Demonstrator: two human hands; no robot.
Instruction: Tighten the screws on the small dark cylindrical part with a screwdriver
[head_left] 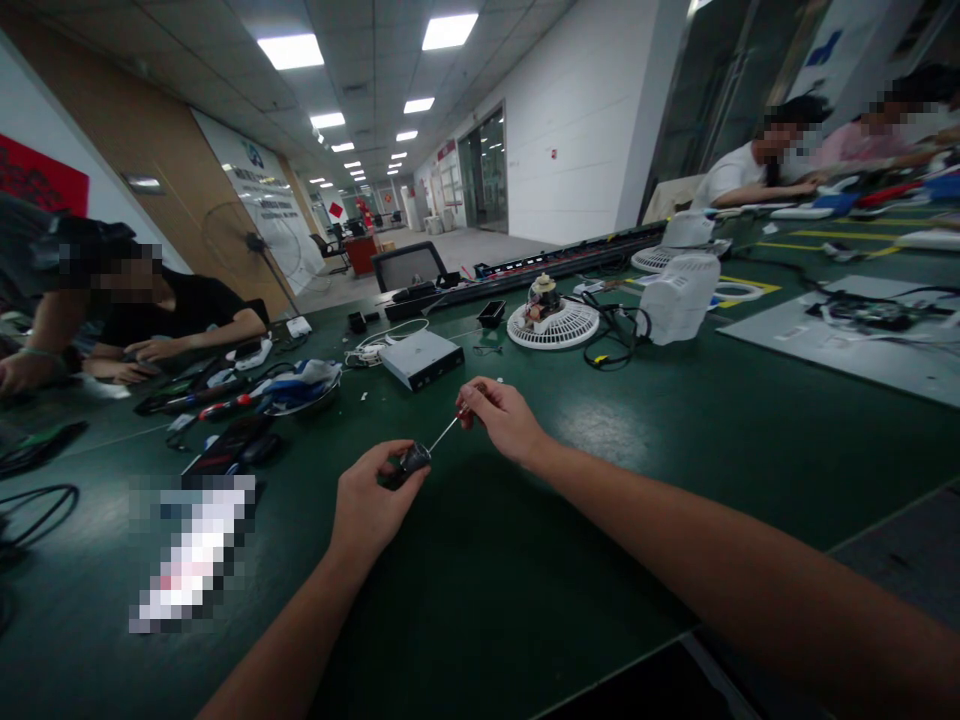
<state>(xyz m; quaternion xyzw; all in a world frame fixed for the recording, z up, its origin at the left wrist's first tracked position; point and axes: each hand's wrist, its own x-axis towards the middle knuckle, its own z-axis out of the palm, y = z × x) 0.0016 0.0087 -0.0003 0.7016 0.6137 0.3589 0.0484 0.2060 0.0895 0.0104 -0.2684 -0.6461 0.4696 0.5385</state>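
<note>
Between the thumb and fingers of my left hand (373,498) is a small dark round part (415,458), its exact kind too small to make out. My right hand (501,415) is closed on the red handle of a screwdriver (445,434). The thin metal shaft slants down to the left, and its tip meets the near face of the dark part. Both hands are above the green tabletop (480,600). Beyond them lies a flat white box (422,358) with dark openings along its front edge.
A white fan grille with a motor (553,318) and a white housing (681,298) stand farther back. Tools and a bowl with a blue cloth (304,385) are on the left, near a pixelated bright panel (196,560). A grey board (862,335) lies right. Other people sit at both sides.
</note>
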